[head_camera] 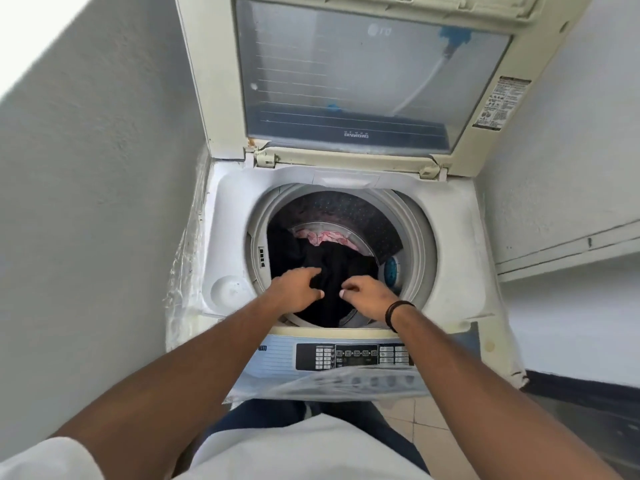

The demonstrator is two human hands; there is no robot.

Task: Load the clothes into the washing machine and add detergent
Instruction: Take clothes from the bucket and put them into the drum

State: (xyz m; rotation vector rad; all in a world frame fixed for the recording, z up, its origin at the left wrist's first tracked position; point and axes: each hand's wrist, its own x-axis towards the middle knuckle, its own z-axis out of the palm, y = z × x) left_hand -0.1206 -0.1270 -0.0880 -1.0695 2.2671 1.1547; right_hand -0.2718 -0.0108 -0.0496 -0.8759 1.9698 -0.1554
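Clothes, dark over pink, lie heaped in the open washing machine drum as you reach in, arms extended: left hand with fingers spread and relaxed, right hand loosely curled, holding nothing.

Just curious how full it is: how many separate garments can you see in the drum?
2: a black garment in front under both hands, and a pink patterned cloth behind it toward the back of the drum. More may lie hidden beneath.
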